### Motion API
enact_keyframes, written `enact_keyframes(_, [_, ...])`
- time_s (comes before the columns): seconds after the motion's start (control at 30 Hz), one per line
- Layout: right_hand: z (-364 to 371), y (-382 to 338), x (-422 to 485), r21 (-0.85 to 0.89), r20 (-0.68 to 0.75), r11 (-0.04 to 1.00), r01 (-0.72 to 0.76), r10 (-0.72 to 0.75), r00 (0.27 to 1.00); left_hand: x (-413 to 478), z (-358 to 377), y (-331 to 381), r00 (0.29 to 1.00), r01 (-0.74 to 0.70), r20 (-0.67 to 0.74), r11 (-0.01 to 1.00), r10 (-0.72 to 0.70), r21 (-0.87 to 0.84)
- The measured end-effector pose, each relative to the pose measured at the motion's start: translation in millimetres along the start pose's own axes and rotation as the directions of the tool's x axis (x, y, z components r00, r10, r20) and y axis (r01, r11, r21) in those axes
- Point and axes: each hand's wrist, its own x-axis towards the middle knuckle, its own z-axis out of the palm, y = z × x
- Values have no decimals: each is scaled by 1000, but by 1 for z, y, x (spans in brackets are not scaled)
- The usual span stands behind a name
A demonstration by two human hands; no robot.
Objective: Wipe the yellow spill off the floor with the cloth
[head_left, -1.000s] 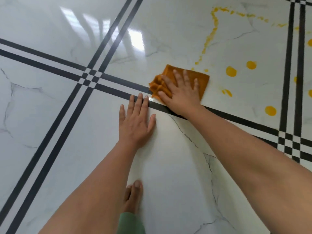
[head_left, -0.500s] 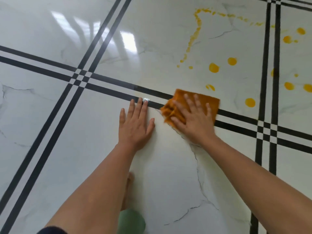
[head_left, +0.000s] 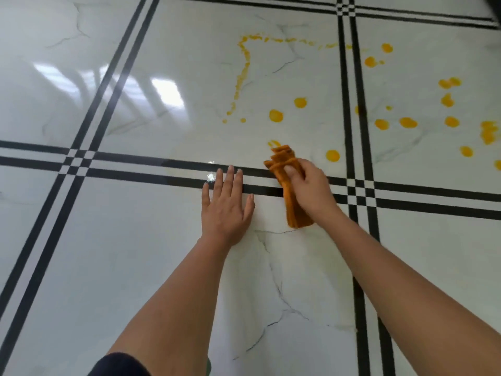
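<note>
An orange cloth is bunched into a narrow folded strip in my right hand, which grips it over the black floor stripes. The yellow spill lies beyond it on the white marble floor: a dotted trail at the upper middle, round drops in the middle and to the right, and a small smear just past the cloth's far end. My left hand rests flat on the floor with fingers spread, just left of the cloth and not touching it.
The glossy white floor carries black double stripes, one pair running across under my hands and others running away at left and right. More yellow drops reach the right edge. A bright window reflection shows at left.
My right hand went from pressing the cloth flat to gathering it into a bunched strip and gripping it. The view has tilted up, showing more spill. My left hand stays planted.
</note>
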Motion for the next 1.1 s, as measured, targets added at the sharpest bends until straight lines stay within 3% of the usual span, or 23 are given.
enact_keyframes(0.07, [-34, 1, 8, 339, 126, 911, -234, 203, 971, 4, -3, 16, 1000, -17, -12, 999, 16, -37])
enact_keyframes(0.1, [-48, 4, 10, 390, 184, 868, -307, 253, 950, 6, -4, 24, 1000, -25, -15, 998, 25, -50])
enact_keyframes(0.13, [-59, 8, 11, 347, 193, 877, -333, 281, 940, 10, -4, 32, 999, -35, -12, 998, 35, -55])
enact_keyframes(0.2, [-66, 24, 14, 66, 16, 961, -268, 267, 963, 14, -2, 43, 999, -39, 3, 998, 39, -58])
enact_keyframes(0.27, [-63, 36, 10, -317, -146, 941, -118, 74, 987, 19, 1, 49, 999, -42, 22, 998, 43, -52])
enact_keyframes(0.3, [-56, 41, 8, -478, -110, 878, -4, -55, 992, 22, 3, 51, 998, -48, 31, 998, 49, -44])
enact_keyframes(0.37, [-39, 53, 8, -659, 107, 728, 190, -158, 982, 25, 8, 52, 997, -52, 48, 998, 53, -30])
enact_keyframes(0.4, [-29, 60, 9, -695, 178, 681, 230, -147, 973, 27, 11, 52, 997, -53, 50, 998, 55, -29])
enact_keyframes(0.5, [-13, 76, 3, -701, 184, 663, 264, -189, 965, 31, 15, 45, 998, -33, 53, 999, 35, -41])
enact_keyframes(0.6, [-28, 95, -2, -741, 237, 578, 342, -252, 938, 40, 18, 36, 998, -41, 37, 999, 42, -19])
enact_keyframes(0.73, [-34, 75, 57, -709, -34, 705, -4, -29, 999, 57, 16, 33, 998, -61, 27, 998, 62, -9])
enact_keyframes(0.77, [-25, 63, 67, -684, -56, 729, -32, -8, 998, 60, 15, 33, 998, -54, 28, 998, 55, -14])
enact_keyframes(0.83, [-10, 54, 64, -717, 34, 690, 96, -103, 994, 67, 13, 30, 999, -45, 17, 999, 45, -4])
enact_keyframes(0.9, [-13, 72, 41, -765, 210, 557, 324, -259, 943, 71, 11, 21, 1000, -29, 8, 1000, 29, 7])
enact_keyframes(0.93, [-23, 81, 32, -775, 244, 525, 352, -266, 933, 72, 11, 17, 1000, -19, 13, 1000, 19, 9])
enact_keyframes(1.07, [-23, 61, 81, -730, -34, 682, 45, -102, 994, 75, 10, 2, 1000, 11, -2, 1000, -11, 8])
enact_keyframes(1.1, [-9, 43, 94, -729, -40, 684, 31, -87, 995, 77, 11, -1, 1000, 15, 2, 1000, -15, 3])
